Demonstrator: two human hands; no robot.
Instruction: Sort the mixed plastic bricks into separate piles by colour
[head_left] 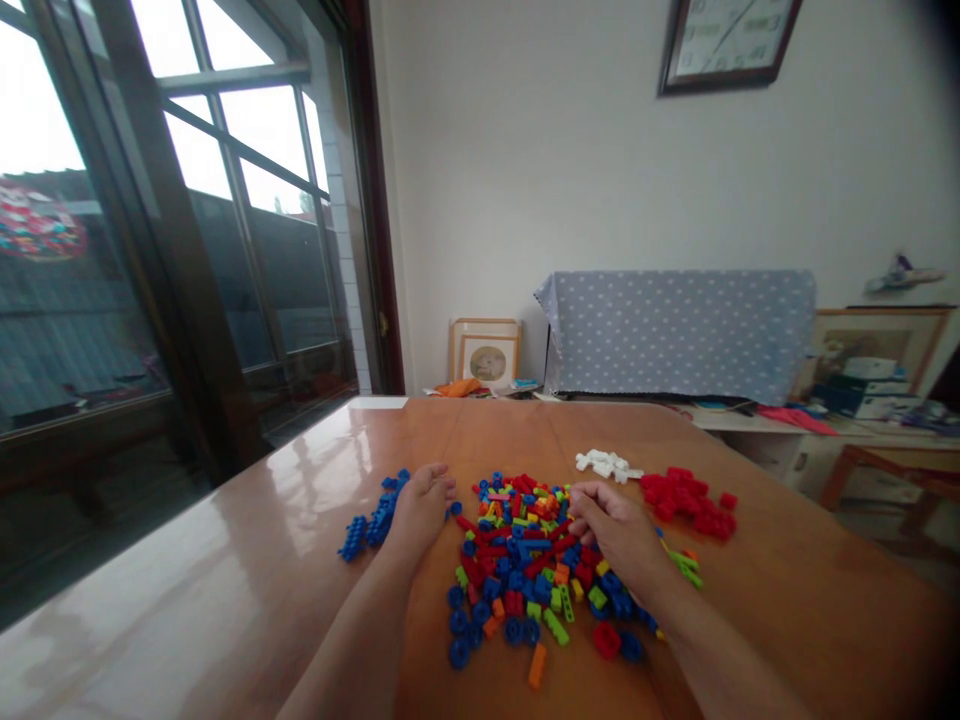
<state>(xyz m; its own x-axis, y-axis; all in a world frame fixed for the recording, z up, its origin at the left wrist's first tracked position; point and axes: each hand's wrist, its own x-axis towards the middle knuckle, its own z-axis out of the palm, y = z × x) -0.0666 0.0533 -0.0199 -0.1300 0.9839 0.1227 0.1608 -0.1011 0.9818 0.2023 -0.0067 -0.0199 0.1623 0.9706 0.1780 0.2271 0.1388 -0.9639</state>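
Lying between the two hands, a mixed pile of toy bricks (525, 560) spread over the brown table (277, 590). Left hand (424, 503), fingers loosely bent, was next to some blue bricks (382, 512); could not tell if it held anything. Right hand (609, 520) curled at the pile's right side, grip likewise unclear. White pieces (604, 464) and red bricks (684, 500) lay beyond it.

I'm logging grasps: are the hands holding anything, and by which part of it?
It cannot be told: no held piece shows in the left hand or the right hand, though either could hide a small one.
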